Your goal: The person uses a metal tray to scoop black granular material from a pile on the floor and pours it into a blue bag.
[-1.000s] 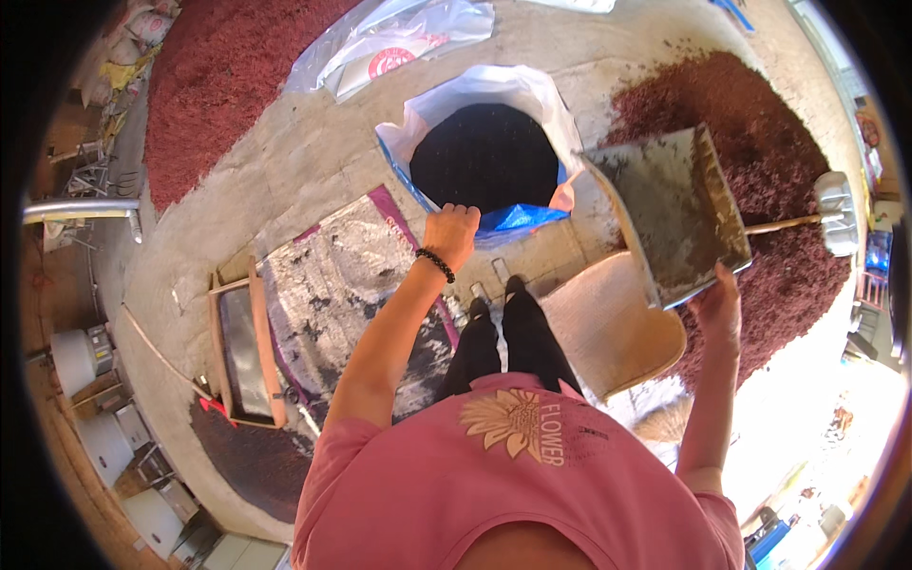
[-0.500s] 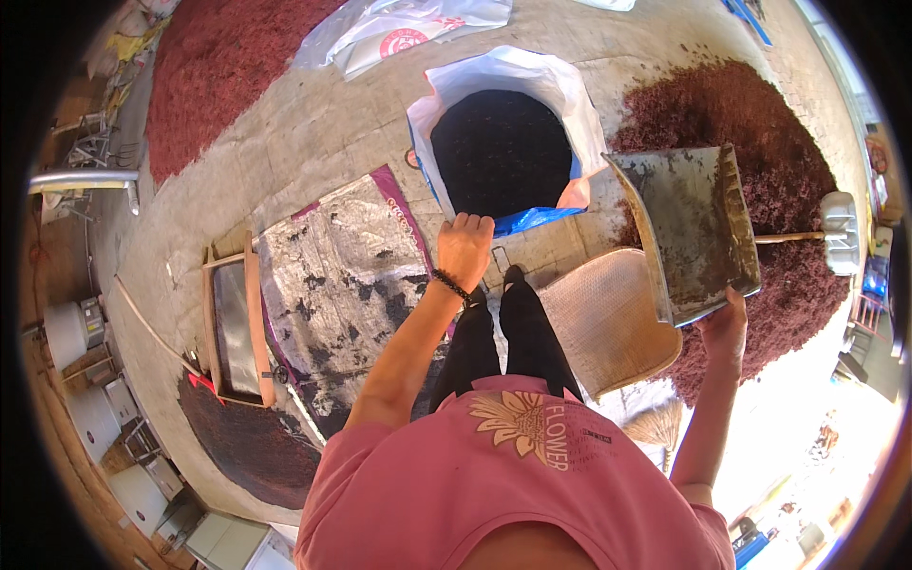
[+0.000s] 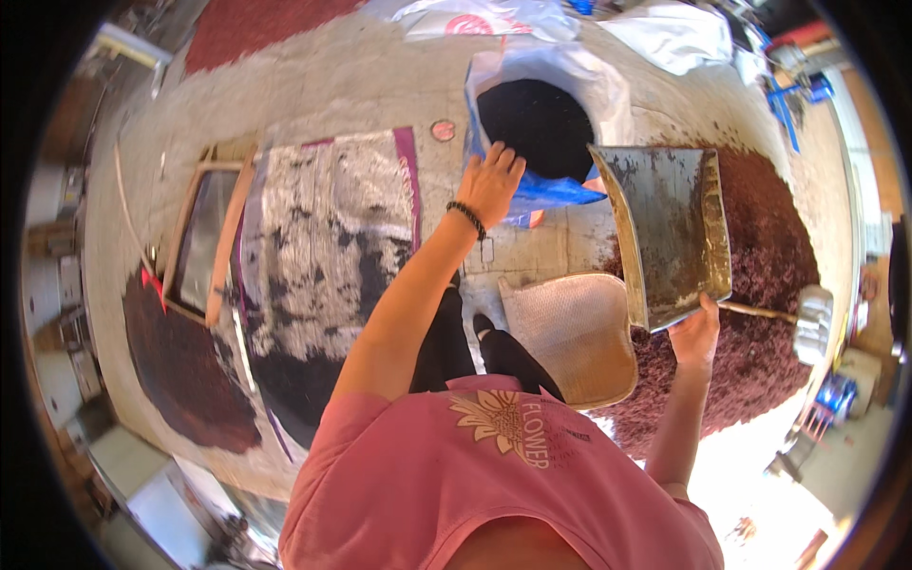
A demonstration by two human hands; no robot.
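Note:
A white and blue sack (image 3: 610, 87), filled with dark granular material (image 3: 537, 123), stands in front of me with its mouth wide. My left hand (image 3: 492, 182) has its fingers hooked over the sack's near-left rim. At the right, my right hand (image 3: 695, 332) grips the near edge of a large, worn metal dustpan (image 3: 673, 233). The dustpan's pan is tilted, its far-left corner close to the sack's right side, and only stains and residue show inside. The right fingers are partly hidden beneath it.
A woven winnowing basket (image 3: 568, 328) lies near my feet. Reddish-brown heap (image 3: 769, 237) spreads at right, with a wooden-handled metal tool (image 3: 812, 325) on it. Leftward are a dark-smeared silver sheet (image 3: 328, 195), a wood-framed screen (image 3: 201, 237) and another dark heap (image 3: 185, 370).
The sack has shifted right in view and leans more. My left hand, still at its rim, has loosened from a fist to more extended fingers. The dustpan stays in my right hand, slightly further left.

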